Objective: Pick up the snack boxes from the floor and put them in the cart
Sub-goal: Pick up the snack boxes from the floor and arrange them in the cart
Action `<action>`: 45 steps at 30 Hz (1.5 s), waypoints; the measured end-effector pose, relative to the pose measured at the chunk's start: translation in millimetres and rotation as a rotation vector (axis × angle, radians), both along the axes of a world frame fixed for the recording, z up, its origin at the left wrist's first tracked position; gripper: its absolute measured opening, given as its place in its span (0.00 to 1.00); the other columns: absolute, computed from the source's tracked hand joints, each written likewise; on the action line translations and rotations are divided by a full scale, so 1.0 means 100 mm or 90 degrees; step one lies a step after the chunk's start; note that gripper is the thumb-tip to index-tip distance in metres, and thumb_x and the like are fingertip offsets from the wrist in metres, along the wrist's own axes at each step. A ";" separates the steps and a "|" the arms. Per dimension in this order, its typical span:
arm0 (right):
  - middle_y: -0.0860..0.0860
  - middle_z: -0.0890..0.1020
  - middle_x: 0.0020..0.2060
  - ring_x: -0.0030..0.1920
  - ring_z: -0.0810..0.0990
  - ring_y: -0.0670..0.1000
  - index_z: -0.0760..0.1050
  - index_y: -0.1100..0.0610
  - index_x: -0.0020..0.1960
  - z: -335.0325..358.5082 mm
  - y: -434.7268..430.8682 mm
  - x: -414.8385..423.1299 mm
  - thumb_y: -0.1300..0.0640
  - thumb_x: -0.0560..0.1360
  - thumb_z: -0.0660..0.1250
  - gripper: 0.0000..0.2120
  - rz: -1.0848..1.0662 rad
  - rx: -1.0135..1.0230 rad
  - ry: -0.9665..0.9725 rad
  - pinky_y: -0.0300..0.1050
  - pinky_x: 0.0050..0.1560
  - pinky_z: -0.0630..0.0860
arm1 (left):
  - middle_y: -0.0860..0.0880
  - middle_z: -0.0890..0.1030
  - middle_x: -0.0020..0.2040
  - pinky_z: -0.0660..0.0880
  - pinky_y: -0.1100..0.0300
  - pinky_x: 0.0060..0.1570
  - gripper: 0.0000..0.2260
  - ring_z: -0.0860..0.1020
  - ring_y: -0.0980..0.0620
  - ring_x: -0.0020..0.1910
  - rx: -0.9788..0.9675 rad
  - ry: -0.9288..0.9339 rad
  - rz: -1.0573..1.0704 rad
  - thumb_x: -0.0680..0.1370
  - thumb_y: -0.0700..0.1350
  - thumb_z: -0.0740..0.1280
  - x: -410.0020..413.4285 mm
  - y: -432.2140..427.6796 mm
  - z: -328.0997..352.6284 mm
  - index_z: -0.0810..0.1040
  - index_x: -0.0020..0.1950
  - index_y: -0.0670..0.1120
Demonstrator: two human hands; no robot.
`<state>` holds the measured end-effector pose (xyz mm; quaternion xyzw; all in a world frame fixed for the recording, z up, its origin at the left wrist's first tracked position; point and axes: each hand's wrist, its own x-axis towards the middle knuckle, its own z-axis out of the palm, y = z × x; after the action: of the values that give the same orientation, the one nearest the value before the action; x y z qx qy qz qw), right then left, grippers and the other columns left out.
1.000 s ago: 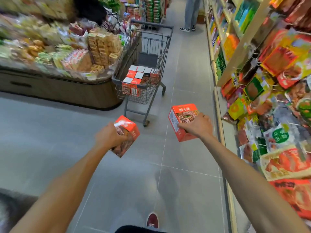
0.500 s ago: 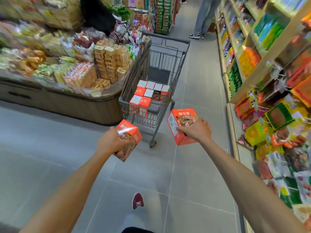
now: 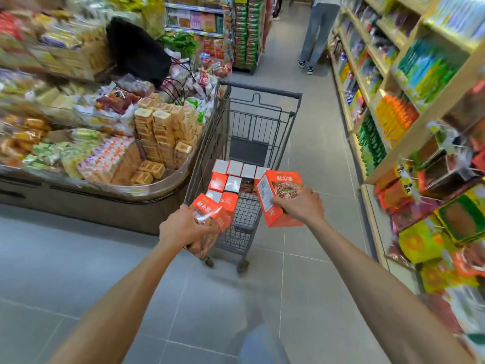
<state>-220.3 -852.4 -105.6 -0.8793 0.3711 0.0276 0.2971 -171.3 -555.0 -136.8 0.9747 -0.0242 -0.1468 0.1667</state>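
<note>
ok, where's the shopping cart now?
Head view, centre: the dark grey wire shopping cart stands in the aisle just beyond the left hand and right hand, beside the curved display counter on the left.

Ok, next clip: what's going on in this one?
A person in a shop aisle grips an orange snack box in the left hand and another orange box in the right hand. Both are held up at the near end of a wire shopping cart, neither yet set in. Several matching boxes already lie in rows in its basket. A snack display stands left of the cart, stocked shelves on the right.
</note>
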 end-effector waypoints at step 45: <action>0.55 0.82 0.49 0.52 0.80 0.55 0.74 0.54 0.65 -2.32 -0.40 3.56 0.36 0.73 0.68 0.29 -0.392 0.662 0.184 0.53 0.64 0.76 | 0.53 0.77 0.48 0.75 0.54 0.43 0.36 0.80 0.49 0.49 0.056 0.257 -0.064 0.61 0.75 0.69 2.98 -1.01 -1.49 0.66 0.54 0.50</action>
<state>136.1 -892.2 -338.0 -0.4597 0.5819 0.2364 0.6278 126.4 -655.9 -285.4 0.9295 -0.0324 -0.3479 0.1179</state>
